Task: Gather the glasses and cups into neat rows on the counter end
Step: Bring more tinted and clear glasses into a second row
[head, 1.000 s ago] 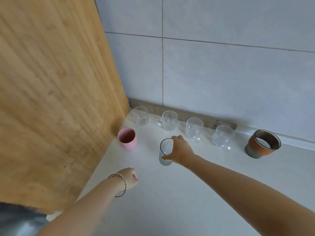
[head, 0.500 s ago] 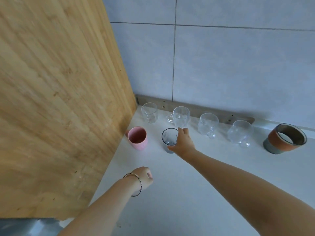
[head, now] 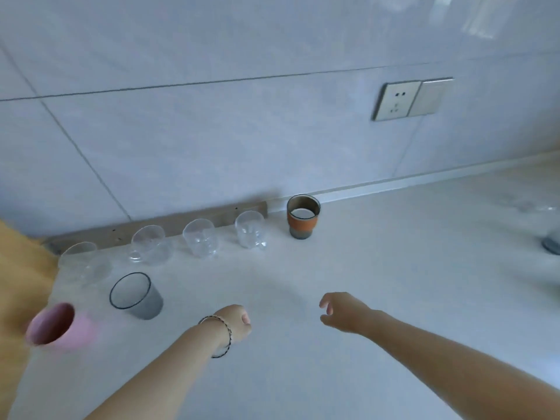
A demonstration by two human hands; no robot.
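On the white worktop (head: 378, 268), a pink cup (head: 57, 324) stands at the far left beside the wood panel (head: 21, 283), with a grey glass (head: 136, 295) just to its right, and behind them four clear glasses (head: 200, 237) line the wall, ending in an orange-banded cup (head: 303, 216). The left hand (head: 235, 322), a bracelet (head: 222, 334) on its wrist, is curled into a loose fist holding nothing. The right hand (head: 344, 312) hovers near it, fingers loosely spread and empty, well apart from every cup.
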